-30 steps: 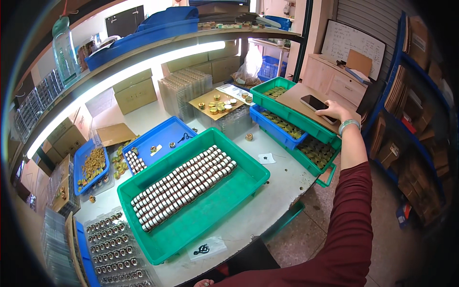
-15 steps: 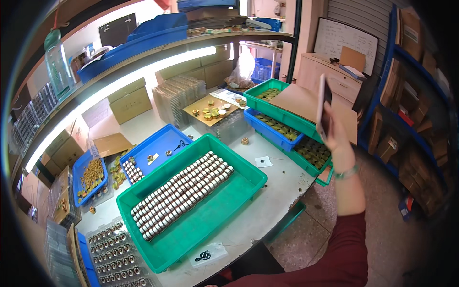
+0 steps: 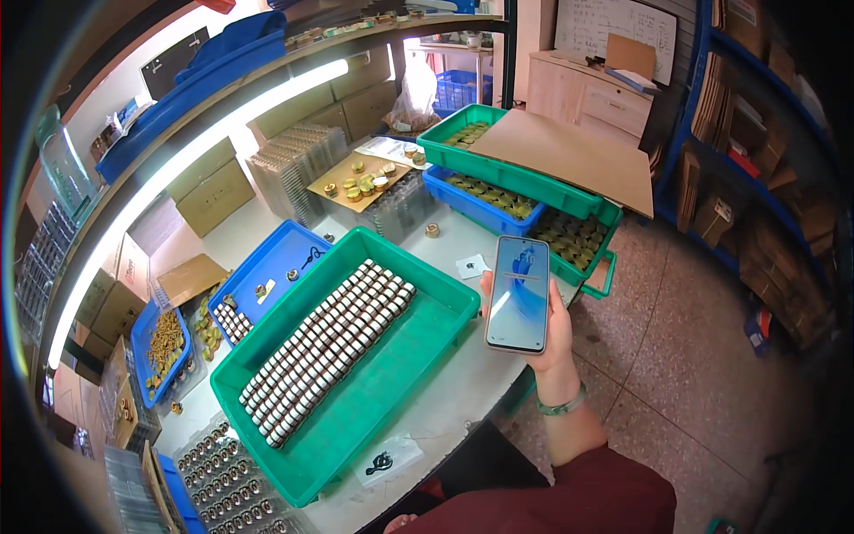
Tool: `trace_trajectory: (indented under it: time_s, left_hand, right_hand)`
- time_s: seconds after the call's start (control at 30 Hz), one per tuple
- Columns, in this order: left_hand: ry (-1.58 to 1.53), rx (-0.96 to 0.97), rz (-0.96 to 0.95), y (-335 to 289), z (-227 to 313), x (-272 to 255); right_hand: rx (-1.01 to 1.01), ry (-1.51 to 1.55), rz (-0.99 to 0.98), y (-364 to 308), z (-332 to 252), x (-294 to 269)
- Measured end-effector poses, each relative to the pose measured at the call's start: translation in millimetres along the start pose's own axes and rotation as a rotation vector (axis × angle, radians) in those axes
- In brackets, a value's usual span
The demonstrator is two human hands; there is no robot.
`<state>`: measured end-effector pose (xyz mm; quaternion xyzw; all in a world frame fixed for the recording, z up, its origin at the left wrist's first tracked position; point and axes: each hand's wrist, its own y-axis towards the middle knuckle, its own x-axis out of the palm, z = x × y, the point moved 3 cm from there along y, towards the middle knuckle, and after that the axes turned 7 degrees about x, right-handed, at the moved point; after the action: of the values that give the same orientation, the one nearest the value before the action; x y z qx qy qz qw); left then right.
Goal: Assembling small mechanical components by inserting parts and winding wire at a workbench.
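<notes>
My right hand point(image 3: 557, 334) is closed around a smartphone point(image 3: 519, 298) with a lit screen, fingers along both its edges. A bracelet point(image 3: 562, 402) circles that wrist. The phone stands tilted over the table's right edge, beside a large green tray point(image 3: 418, 378). Inside this tray lie many rows of small white-and-dark cylindrical parts point(image 3: 325, 351). Of my left hand point(image 3: 400, 523) only a sliver shows at the lower edge, its fingers mostly hidden. Near it on the table lies a clear bag with a black cord point(image 3: 380, 463).
Stacked green and blue trays point(image 3: 507, 165) with brassy parts stand at the far right, partly under a cardboard sheet point(image 3: 569, 156). A blue tray point(image 3: 276, 245) lies behind the green one. Clear plastic trays of metal parts point(image 3: 222, 472) sit at lower left. A lit shelf point(image 3: 294, 89) spans above.
My right hand has come down and toward me with the phone, turning its screen into view. The whole view has shifted slightly. A bit of my left hand still shows at the lower edge.
</notes>
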<state>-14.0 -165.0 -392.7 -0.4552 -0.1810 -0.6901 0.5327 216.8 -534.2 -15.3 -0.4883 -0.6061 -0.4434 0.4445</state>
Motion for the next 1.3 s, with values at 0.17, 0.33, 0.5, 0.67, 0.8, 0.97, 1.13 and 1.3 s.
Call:
trace_trajectory:
  time_s: [0.17,0.33,0.5,0.67,0.8,0.97,1.13,1.3]
  left_hand:
    - [0.198,-0.092,-0.402,-53.4,-32.5,-67.9]
    - [0.037,-0.072,-0.266,-50.3,11.2,34.8]
    - [0.060,-0.127,-0.213,-53.2,14.0,45.8]
    - [-0.063,-0.128,-0.272,-54.1,9.7,39.3]
    - [-0.084,-0.118,-0.230,-50.2,8.7,51.5]
    - [-0.104,-0.098,-0.165,-43.8,33.4,100.3]
    - [-0.141,-0.073,-0.185,-50.6,34.0,97.9]
    - [-0.173,-0.074,-0.188,-53.1,35.2,94.3]
  right_hand:
    - [0.016,0.000,-0.010,-14.8,-9.5,-10.5]
    - [0.064,-0.049,0.003,-19.0,-17.7,-29.9]
    - [0.131,-0.177,0.130,-26.3,-29.1,-57.5]
    - [0.203,-0.227,0.157,-27.7,-36.5,-73.5]
    - [0.264,-0.121,0.118,-25.6,-36.5,-78.4]
    - [0.281,-0.387,0.191,-18.8,-43.8,-83.1]
    - [0.024,-0.969,0.654,-14.8,-81.1,-111.4]
    - [-0.120,-1.398,0.825,-7.7,-93.4,-107.1]
